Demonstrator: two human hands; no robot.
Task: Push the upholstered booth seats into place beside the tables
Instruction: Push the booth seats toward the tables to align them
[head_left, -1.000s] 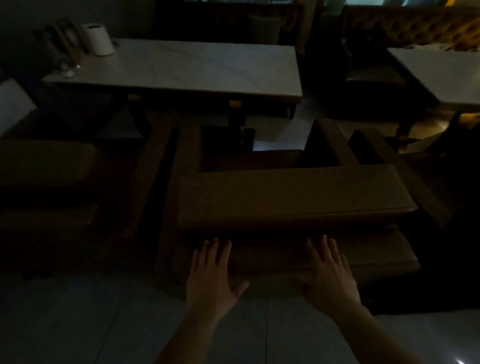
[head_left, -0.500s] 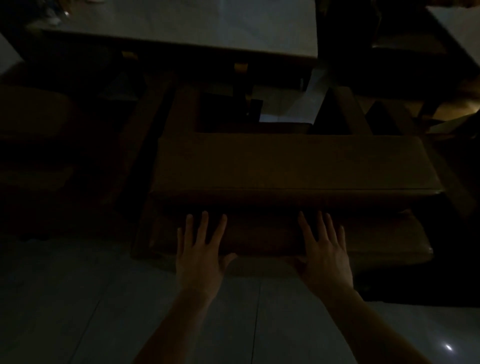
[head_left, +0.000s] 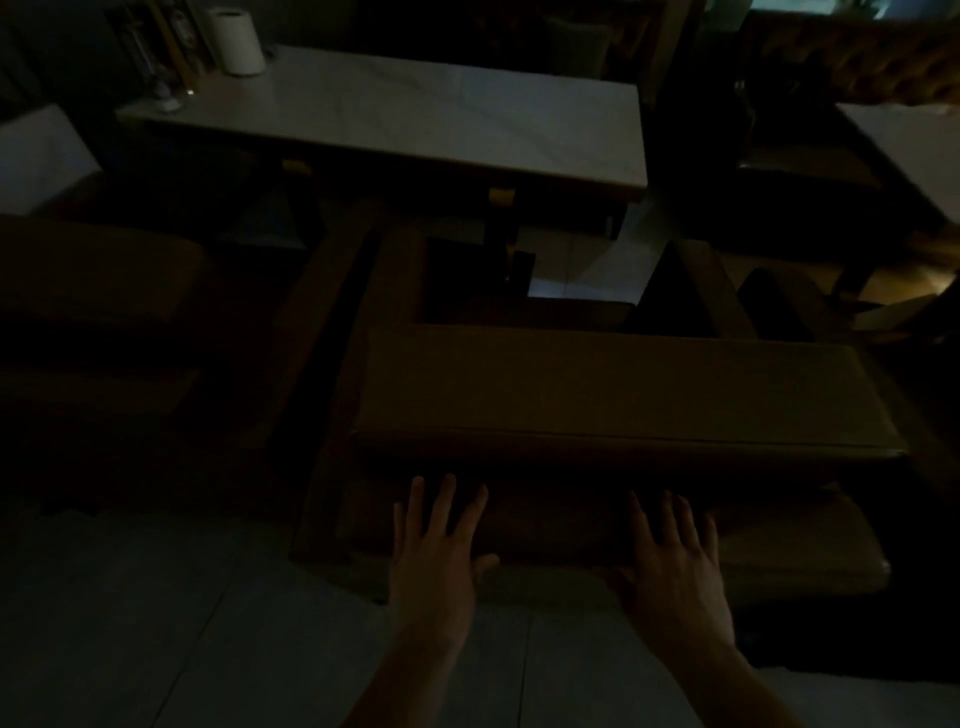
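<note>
Left hand (head_left: 434, 558) fingers straight, spread apart, flat against back of brown booth seat (head_left: 618, 395). Right hand (head_left: 675, 564) same, fingers apart, pressing that back just to the right. Seat runs ahead of fingertips toward pale table (head_left: 441, 114), a gap of floor between. Paper roll (head_left: 236, 41) at table's far-left corner. Tiled floor (head_left: 156, 623) under wrists. Very dim.

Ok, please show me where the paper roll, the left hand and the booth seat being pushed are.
paper roll (head_left: 236, 41), head view, on its white side.
left hand (head_left: 434, 556), head view, on the back of the hand.
booth seat (head_left: 618, 389), head view, on top of its backrest.
</note>
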